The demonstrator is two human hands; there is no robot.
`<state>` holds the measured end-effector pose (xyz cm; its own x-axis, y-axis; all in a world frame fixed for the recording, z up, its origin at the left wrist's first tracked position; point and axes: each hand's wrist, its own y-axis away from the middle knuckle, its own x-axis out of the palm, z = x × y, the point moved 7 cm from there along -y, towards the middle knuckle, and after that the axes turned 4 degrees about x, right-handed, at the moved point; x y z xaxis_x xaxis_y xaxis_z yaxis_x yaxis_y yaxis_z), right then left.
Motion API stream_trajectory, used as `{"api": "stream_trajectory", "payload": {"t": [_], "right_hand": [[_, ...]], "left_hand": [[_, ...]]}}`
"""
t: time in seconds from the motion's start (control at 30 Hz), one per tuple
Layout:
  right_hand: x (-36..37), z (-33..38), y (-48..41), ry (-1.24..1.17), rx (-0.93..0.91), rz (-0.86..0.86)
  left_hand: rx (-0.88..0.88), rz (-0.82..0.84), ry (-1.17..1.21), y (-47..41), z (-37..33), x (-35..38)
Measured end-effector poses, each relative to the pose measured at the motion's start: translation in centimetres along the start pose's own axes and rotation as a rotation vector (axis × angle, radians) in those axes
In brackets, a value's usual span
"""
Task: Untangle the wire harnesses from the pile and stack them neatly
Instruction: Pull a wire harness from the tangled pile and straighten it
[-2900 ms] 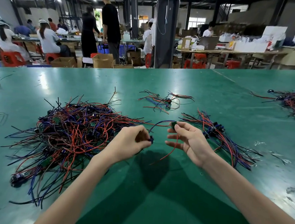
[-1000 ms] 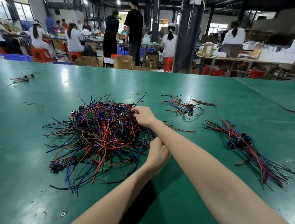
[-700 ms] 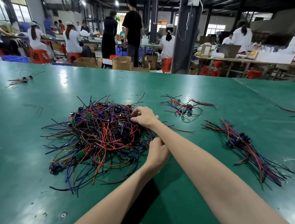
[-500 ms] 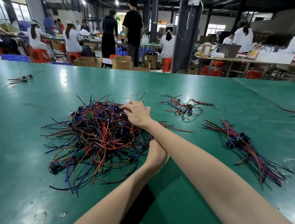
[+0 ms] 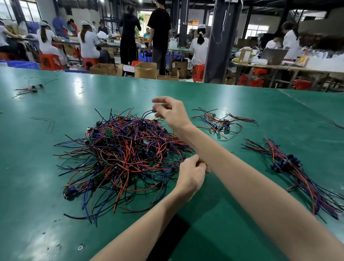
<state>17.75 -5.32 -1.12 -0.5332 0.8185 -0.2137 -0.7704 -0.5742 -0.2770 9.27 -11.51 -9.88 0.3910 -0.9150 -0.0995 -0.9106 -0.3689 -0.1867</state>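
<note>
Your right hand (image 5: 173,115) pinches a wire (image 5: 146,114), now raised above the pile (image 5: 124,153); left hand (image 5: 191,174) fingers curled, grip unclear.

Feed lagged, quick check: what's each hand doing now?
Left hand: fingers curled at the pile edge; grip contents cannot be told.
Right hand: pinching a wire harness above the pile.

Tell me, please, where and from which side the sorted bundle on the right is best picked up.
Probably at the connectors bunched near the middle of the bundle, coming from above with fingers across the wires. The connectors are the one compact, stiff spot. The loose wire ends fan out diagonally on both sides and would likely splay or slip if pinched there.
</note>
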Motion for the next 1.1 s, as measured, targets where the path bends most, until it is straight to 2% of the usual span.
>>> {"api": "stream_trajectory", "payload": {"t": [0.13, 0.23, 0.33, 0.5, 0.73, 0.9, 1.0, 1.1], "right_hand": [[-3.1, 0.2, 1.8, -0.396, 0.096, 0.025], [-6.8, 0.0, 3.4, -0.547, 0.119, -0.002], [-9.7, -0.9, 5.3, -0.553, 0.161, 0.021], [-12.8, -4.6, 8.7, -0.494, 0.252, -0.001], [-14.2, -8.6, 11.0, -0.552, 0.369, -0.018], [-15.4, -9.0, 10.1, -0.465, 0.429, -0.052], [-17.0, -9.2, 7.1, -0.375, 0.434, -0.211], [-19.2, -9.9, 2.7, -0.546, 0.388, -0.478]], "left_hand": [[0.019, -0.028, 0.038, -0.2, 0.8, -0.4], [0.025, -0.048, 0.075, -1.1, 1.8, -0.1], [0.023, -0.136, 0.196, -1.7, 2.5, -0.3], [0.015, -0.216, 0.252, -2.1, 3.2, -0.7], [0.065, -0.106, 0.345, -2.0, 2.4, 0.5], [0.045, -0.101, 0.321, -2.0, 2.7, 1.1], [0.008, -0.112, 0.313, -2.3, 3.2, 1.3], [-0.022, -0.108, 0.314, -2.7, 3.6, 1.1]]}}
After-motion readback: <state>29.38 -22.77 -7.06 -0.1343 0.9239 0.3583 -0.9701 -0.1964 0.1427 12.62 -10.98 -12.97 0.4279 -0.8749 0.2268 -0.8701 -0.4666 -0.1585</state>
